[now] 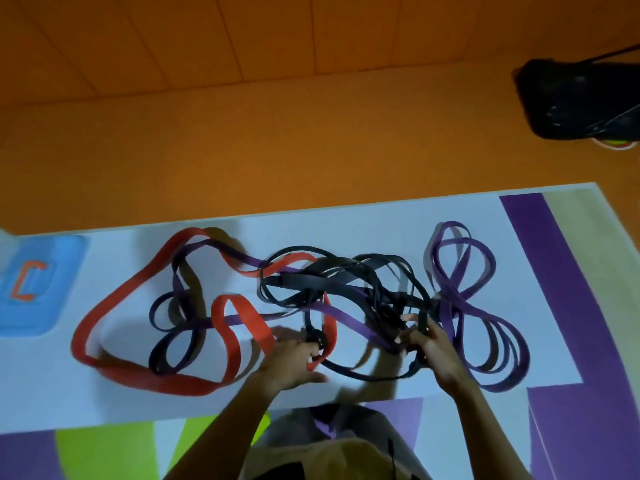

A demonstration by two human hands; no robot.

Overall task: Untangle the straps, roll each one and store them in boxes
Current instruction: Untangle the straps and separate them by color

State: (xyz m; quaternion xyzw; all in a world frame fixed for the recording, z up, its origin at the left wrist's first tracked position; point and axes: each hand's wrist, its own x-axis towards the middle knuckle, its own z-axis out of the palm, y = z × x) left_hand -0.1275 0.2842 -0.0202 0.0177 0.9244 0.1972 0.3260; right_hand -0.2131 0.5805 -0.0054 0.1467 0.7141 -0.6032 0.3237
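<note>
Red strap (114,306), purple strap (464,271) and black straps (311,282) sprawl in one tangle on the white mat (381,216), its long axis running left to right across mid-frame. Both hands are in at lower centre. The left hand (294,358) has its fingers curled on the red strap where a black loop crosses, though blur hides the exact hold. The right hand (433,348) grasps a bunch of black straps. The dense black knot sits just above and between them, nearer the right hand, so a sideways pull looks likely. No boxes in view.
</note>
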